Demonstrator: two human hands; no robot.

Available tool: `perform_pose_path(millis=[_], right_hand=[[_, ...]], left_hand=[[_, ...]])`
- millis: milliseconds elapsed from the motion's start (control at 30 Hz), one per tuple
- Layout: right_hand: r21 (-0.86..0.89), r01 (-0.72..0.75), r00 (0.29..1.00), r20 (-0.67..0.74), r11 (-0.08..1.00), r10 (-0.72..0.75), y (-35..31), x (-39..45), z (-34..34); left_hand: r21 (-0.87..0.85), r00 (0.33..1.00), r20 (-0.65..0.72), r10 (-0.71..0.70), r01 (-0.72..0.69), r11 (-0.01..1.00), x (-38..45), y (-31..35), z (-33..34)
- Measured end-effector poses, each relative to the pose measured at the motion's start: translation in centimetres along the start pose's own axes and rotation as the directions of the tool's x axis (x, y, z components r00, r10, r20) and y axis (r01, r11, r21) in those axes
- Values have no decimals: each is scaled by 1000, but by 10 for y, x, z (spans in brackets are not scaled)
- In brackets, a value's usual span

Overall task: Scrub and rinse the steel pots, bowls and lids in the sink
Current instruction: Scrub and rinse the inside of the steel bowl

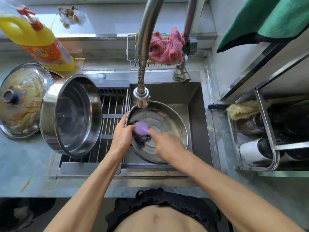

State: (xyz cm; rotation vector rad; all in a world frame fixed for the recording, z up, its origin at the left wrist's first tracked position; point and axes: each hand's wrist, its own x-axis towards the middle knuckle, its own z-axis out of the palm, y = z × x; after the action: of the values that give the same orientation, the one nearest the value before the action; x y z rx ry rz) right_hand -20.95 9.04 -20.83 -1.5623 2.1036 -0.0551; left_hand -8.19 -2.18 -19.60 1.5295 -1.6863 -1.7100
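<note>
While water ran from the tap [141, 97], the left hand [122, 133] gripped the rim of the bowl [165, 119] in the sink [195, 97] and the right hand [167, 144] held a purple scrubber [141, 128] inside it. The pot [71, 114] looked clean, resting on the rack [113, 111]; the lid [21, 99] on the counter looked unwashed.

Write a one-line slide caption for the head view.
Left hand steadies a steel bowl under the faucet; right hand scrubs with a purple scrubber.
</note>
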Motion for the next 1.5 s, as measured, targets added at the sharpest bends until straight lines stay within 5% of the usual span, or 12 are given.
perform_pose_path(millis=[167, 300, 400, 533, 667, 767, 900, 1033, 1133, 1267, 1367, 1500], right_hand=[[-17, -125, 991, -56, 992, 124, 20, 12, -12], [-15, 46, 999, 20, 999, -46, 2, 0, -5], [-65, -144, 989, -42, 987, 142, 33, 11, -18], [6, 58, 997, 58, 998, -58, -7, -11, -1], [0, -140, 990, -5, 990, 140, 20, 3, -2], [31, 23, 998, 60, 999, -25, -2, -12, 9], [44, -109, 994, 14, 993, 109, 21, -2, 0], [56, 48, 997, 61, 997, -51, -4, -17, 9], [21, -130, 991, 32, 991, 129, 21, -5, 5], [35, 31, 995, 98, 999, -34, -6, -25, 12], [38, -109, 993, 41, 993, 108, 12, -15, 7], [76, 23, 998, 48, 997, -27, -16, -26, 13]], left_hand=[[13, 1000, -4, 5, -5, 1000, -2, 1, 1], [-27, 1000, -23, 11, -12, 1000, -1, 0, -3], [-6, 999, -9, 34, -34, 999, -3, 4, -4], [-33, 998, -40, 55, -57, 998, -8, 6, -4], [-7, 997, -46, 59, -60, 998, -9, 6, -10], [12, 996, -48, 71, -71, 997, -10, 3, -12], [31, 996, -50, 79, -77, 997, -9, 5, -12], [22, 995, -66, 81, -80, 997, -7, 1, -16], [55, 996, -46, 73, -70, 996, -8, -3, -19], [51, 995, -63, 74, -71, 996, -10, -3, -20], [47, 996, -56, 74, -72, 996, -11, -2, -18], [24, 994, -78, 78, -77, 997, -8, -2, -16]])
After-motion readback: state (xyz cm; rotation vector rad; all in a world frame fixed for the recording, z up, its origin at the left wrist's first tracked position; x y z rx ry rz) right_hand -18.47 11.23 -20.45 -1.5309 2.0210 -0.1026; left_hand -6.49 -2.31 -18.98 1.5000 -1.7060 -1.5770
